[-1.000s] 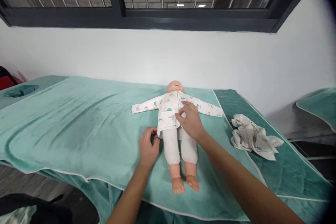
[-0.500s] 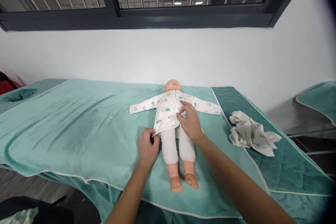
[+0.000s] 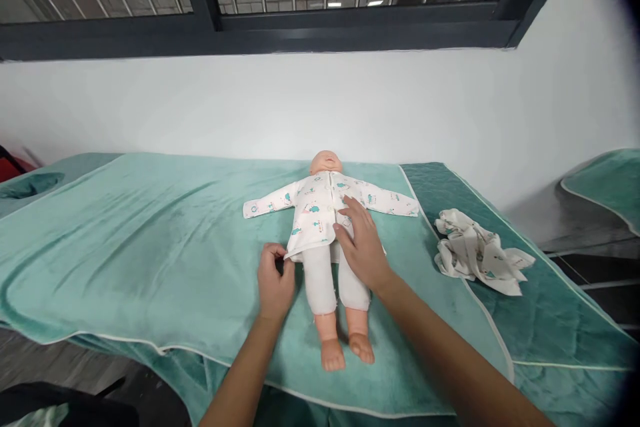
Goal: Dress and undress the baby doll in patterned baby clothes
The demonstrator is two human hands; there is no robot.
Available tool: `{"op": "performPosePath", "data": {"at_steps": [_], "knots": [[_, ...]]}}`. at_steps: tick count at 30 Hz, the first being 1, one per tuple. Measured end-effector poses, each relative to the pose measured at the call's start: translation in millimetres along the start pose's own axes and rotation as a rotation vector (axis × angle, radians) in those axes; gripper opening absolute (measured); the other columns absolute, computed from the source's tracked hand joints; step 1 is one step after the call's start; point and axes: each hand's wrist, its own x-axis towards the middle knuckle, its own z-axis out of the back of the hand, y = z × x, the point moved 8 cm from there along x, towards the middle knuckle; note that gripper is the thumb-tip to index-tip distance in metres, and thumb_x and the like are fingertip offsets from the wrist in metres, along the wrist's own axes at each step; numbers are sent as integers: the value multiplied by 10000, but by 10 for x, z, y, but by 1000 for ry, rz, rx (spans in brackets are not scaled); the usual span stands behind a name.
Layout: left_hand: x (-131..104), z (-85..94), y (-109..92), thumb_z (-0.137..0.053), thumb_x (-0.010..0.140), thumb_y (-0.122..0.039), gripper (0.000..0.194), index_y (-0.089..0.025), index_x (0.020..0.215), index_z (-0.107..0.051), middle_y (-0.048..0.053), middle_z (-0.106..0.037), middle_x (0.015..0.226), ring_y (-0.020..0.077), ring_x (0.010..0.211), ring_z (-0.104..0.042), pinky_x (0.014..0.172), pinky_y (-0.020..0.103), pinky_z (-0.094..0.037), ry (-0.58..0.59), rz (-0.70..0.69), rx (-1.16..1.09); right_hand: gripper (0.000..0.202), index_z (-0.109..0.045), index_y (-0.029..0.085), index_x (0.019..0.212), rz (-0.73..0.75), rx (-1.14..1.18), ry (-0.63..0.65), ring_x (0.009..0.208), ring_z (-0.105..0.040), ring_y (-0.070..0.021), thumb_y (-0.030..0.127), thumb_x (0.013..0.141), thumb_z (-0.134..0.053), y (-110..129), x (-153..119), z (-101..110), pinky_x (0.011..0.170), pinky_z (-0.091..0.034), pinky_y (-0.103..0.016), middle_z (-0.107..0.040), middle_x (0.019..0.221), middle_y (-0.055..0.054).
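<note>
A baby doll lies on its back on the green blanket, head toward the wall and feet toward me. It wears a white printed baby shirt, sleeves stretched out to both sides. Both legs are white down to bare lower legs and feet. At the shirt's lower left corner, my left hand pinches the hem between thumb and fingers. My right hand rests over the right front of the shirt, fingers spread and extended, covering part of that side and the upper leg.
A crumpled white printed cloth lies to the right on a darker green quilted cover. Behind the bed is a white wall below a dark-framed window with metal bars. A black item sits at lower left.
My right hand's fingers have opened from a near pinch at the shirt front and now lie spread on it. My left hand stays at the hem, pulled slightly outward to the left.
</note>
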Motion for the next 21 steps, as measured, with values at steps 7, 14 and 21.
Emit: {"op": "performPosePath", "data": {"at_steps": [7, 14, 21], "knots": [[7, -14, 26, -531, 839, -150, 79, -212, 881, -507, -4, -533, 831, 156, 776, -520, 716, 282, -420, 10, 46, 11, 214, -524, 238, 1160, -38, 48, -129, 1344, -439, -238, 224, 948, -497, -266, -373, 241, 1112, -361, -515, -513, 1426, -101], [12, -15, 27, -524, 825, -146, 78, -213, 865, -521, -13, -533, 801, 150, 745, -512, 703, 272, -419, 12, 67, 41, 229, -537, 236, 1161, -40, 31, -147, 1266, -480, -241, 189, 942, -488, -263, -500, 340, 1078, -390, -500, -542, 1352, -99], [17, -15, -12, -509, 822, -134, 79, -209, 833, -530, -3, -527, 817, 154, 749, -501, 698, 271, -401, 37, 36, 46, 200, -581, 238, 1103, -54, 39, -138, 1055, -552, -243, 192, 930, -489, -198, -526, 355, 917, -480, -442, -590, 1085, -90]]}}
